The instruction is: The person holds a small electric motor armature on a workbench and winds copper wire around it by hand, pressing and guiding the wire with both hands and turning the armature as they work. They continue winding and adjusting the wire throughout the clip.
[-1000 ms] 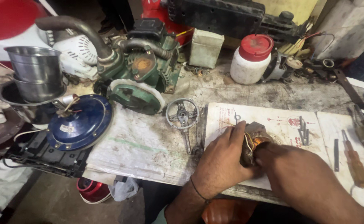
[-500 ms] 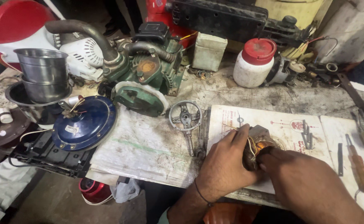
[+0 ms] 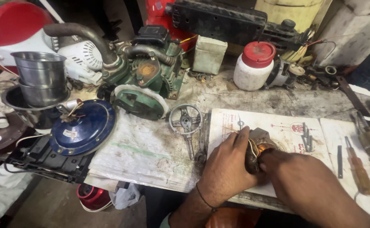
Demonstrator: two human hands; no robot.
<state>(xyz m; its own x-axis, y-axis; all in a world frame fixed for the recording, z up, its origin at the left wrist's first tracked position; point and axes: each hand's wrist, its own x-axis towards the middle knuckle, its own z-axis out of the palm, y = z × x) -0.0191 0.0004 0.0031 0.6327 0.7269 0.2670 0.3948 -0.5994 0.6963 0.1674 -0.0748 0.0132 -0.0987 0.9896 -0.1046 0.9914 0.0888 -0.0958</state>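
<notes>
My left hand [image 3: 229,166] is wrapped around a small dark motor part with copper-coloured windings and pale wires [image 3: 256,145], held just above the paper-covered bench [image 3: 143,152]. My right hand [image 3: 294,177] comes in from the right, and its fingers press on the same part from that side. Most of the part is hidden between the two hands. A round metal end bracket with spokes and a shaft [image 3: 186,122] lies on the bench just left of my left hand.
A green pump motor [image 3: 145,78] with a grey hose stands at the back. A blue round cover [image 3: 83,126] and stacked steel bowls [image 3: 39,82] sit at the left. A white jar with a red lid [image 3: 252,65] is behind. Screwdrivers [image 3: 358,166] lie at the right.
Both hands stay on the motor part with only slight finger shifts. The view has tilted a little, so the bench objects sit lower in the picture.
</notes>
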